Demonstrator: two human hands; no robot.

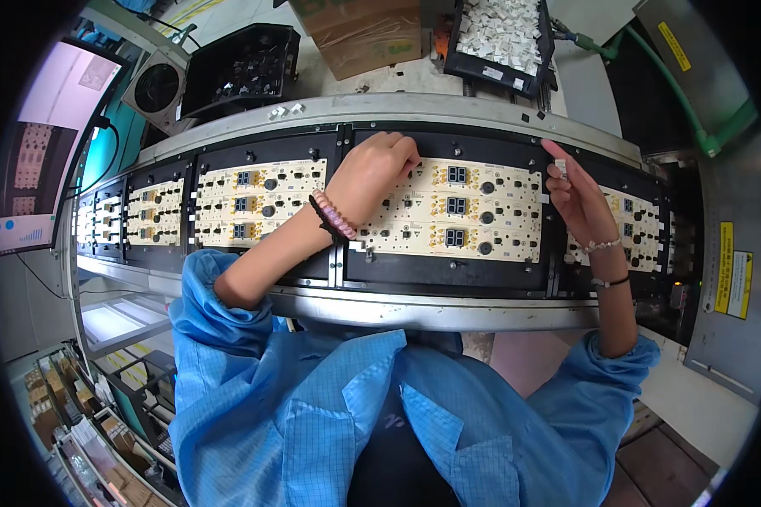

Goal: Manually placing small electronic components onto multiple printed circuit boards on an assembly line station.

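My left hand is over the upper left corner of the middle circuit board panel, back of the hand up and fingers curled down. Its fingertips are hidden, so what they hold, if anything, cannot be made out. Off the panel's right edge, my right hand is raised with the palm partly turned up. It holds a small white connector against its fingers, with the index finger stretched upward. The cream panel carries rows of black two-digit displays and round black parts, and lies in a black carrier.
More panels in carriers line the rail, one to the left and another at the right. Beyond the rail are a black bin of white connectors, a cardboard box and a bin of dark parts. A monitor stands left.
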